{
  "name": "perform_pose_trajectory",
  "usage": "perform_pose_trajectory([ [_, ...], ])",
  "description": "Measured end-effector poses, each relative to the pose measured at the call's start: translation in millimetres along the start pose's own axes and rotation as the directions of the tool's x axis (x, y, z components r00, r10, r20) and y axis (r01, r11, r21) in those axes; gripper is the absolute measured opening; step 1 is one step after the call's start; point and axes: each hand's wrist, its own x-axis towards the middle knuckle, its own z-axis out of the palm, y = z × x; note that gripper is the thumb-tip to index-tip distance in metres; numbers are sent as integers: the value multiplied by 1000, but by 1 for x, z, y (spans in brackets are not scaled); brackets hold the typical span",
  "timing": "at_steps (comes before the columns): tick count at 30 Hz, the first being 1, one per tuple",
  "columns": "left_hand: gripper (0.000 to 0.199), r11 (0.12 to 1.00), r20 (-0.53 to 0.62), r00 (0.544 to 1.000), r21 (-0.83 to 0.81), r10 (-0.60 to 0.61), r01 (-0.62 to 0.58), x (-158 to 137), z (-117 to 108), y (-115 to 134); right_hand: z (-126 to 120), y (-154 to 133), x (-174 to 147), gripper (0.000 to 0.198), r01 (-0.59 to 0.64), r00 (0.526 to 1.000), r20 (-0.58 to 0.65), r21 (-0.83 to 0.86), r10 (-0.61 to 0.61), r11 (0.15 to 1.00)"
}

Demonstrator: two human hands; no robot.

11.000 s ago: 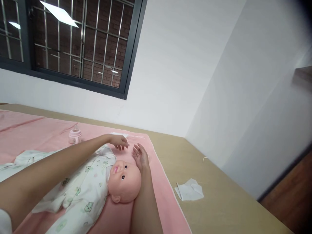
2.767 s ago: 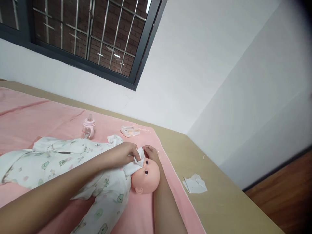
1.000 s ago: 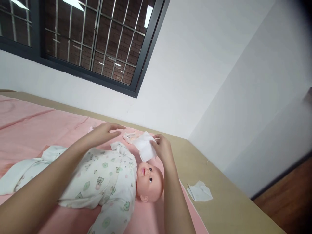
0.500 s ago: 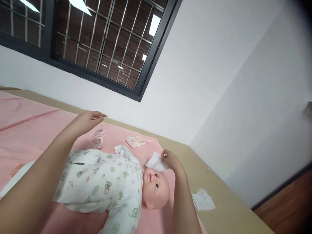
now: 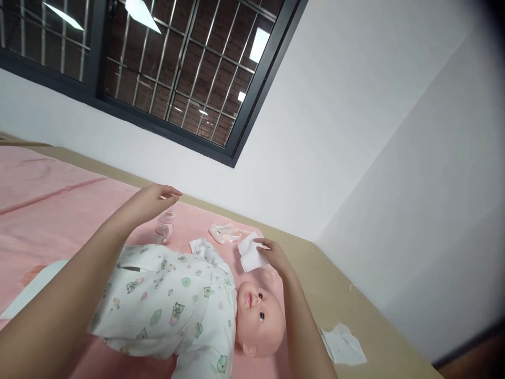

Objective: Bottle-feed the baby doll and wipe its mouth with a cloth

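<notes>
A baby doll (image 5: 258,318) in a white sleepsuit (image 5: 177,300) with green and pink prints lies on its back, its head to the right. My right hand (image 5: 274,255) is beyond the doll's head, its fingers closed on the edge of a white tissue (image 5: 250,252). Over the far side of the doll, my left hand (image 5: 155,202) hovers with fingers stretched out and holds nothing. Just below it stands a pink-topped baby bottle (image 5: 164,227), its teat partly covered by the hand. My left forearm hides part of the doll's lower body.
A pink sheet (image 5: 71,200) covers much of a beige surface (image 5: 335,284) set against the wall. On the sheet lies a small clear plastic packet (image 5: 224,232). Another white tissue (image 5: 343,345) rests near the right edge. A barred window (image 5: 177,68) is above.
My right hand has moved the white tissue away from the doll's head, toward the plastic packet. The left hand stays over the bottle. The view has shifted slightly.
</notes>
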Motion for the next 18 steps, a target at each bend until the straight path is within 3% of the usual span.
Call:
perform_pose_trajectory([
  [5,47,992,-18,999,116,-48,50,4,8,-3,8,-6,31,49,44,972,221,177,-84,983],
  [10,52,975,-39,996,206,-77,84,9,15,-12,24,-4,71,59,26,947,278,439,-163,898],
  [15,53,964,-34,994,241,-108,113,10,17,-16,42,1,97,63,-93,949,316,329,-17,940],
  [18,50,957,-33,992,262,-119,124,10,18,-16,46,4,99,66,-115,942,336,323,0,939],
])
